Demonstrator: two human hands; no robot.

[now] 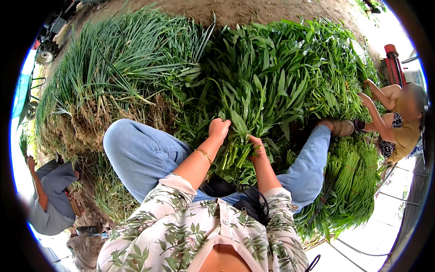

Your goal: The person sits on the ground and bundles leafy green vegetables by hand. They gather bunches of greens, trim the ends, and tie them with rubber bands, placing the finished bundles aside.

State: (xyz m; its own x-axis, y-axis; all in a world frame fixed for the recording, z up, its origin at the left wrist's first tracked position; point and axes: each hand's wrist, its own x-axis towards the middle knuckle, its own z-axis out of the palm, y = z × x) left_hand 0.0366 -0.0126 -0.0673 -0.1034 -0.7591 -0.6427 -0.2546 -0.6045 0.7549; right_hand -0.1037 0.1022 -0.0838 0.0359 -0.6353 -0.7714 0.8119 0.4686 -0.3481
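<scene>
Between my knees I hold a bunch of water spinach [233, 152], its pale cut stems pointing down toward me and its long narrow leaves pointing away. My left hand [219, 130] is closed at the left side of the bunch, gripping around the leaves and upper stems. On the other side my right hand [257, 148] is closed on the stems, with its thumb toward the top. Just beyond both hands rises a large heap of loose water spinach [272, 72], and its leaves partly merge with the bunch.
A heap of green onions [122, 54] with dry roots lies at the left. Tied bundles of water spinach [349, 172] are stacked by my right leg. One person [398, 122] reaches into the heap at the right; another person [54, 195] sits at the far left. Bare soil [253, 11] lies beyond.
</scene>
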